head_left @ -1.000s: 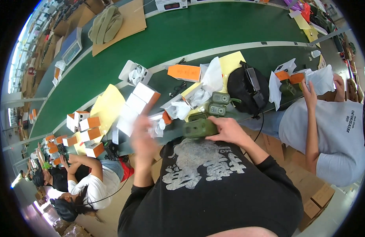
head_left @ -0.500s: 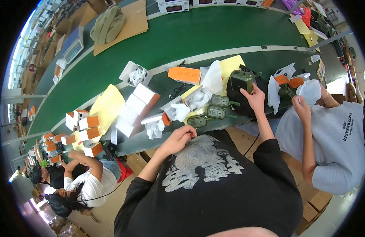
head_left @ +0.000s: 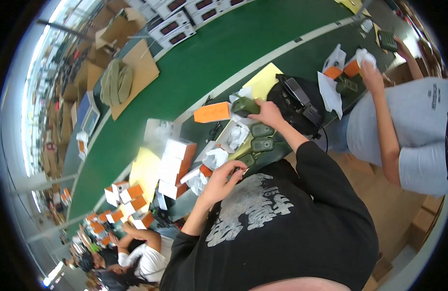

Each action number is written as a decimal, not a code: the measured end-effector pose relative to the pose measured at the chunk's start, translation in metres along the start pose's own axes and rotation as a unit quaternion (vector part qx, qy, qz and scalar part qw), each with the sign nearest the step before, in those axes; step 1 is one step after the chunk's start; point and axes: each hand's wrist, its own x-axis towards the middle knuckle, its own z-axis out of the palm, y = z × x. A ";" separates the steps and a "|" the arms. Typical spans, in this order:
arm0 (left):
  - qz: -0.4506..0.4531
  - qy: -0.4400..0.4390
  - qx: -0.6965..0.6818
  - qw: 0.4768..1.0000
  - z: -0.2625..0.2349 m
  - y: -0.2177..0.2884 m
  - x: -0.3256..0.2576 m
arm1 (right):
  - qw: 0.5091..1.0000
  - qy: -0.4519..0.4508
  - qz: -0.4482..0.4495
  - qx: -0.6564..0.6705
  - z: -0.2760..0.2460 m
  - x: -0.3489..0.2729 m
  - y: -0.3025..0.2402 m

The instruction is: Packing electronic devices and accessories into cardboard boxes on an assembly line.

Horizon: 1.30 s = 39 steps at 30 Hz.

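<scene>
A green device [head_left: 244, 106] is gripped in the fingers of the right hand [head_left: 269, 115], an orange box [head_left: 212, 112] at its nine o'clock; the left hand [head_left: 221, 183] is held with fingers curled, contents indeterminable.

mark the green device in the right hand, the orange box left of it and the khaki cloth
green device [head_left: 243, 106], head view, its body
orange box [head_left: 212, 112], head view, its orange face
khaki cloth [head_left: 117, 82], head view, its folded middle

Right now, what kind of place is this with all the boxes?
It's probably a packing workshop or factory: there's a long green table, stacks of white-and-orange boxes, and several matching green gadgets.
</scene>
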 end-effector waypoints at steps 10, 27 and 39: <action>0.034 0.023 -0.009 0.999 -0.015 0.008 -0.003 | 0.986 -0.157 -0.026 0.042 0.024 0.018 0.017; -0.014 0.011 0.030 0.999 0.006 -0.004 -0.004 | 0.976 -0.105 -0.076 -0.177 0.009 0.074 0.046; -0.006 0.063 -0.022 0.998 0.011 -0.012 -0.007 | 0.991 0.073 -0.096 -0.061 0.004 0.065 0.048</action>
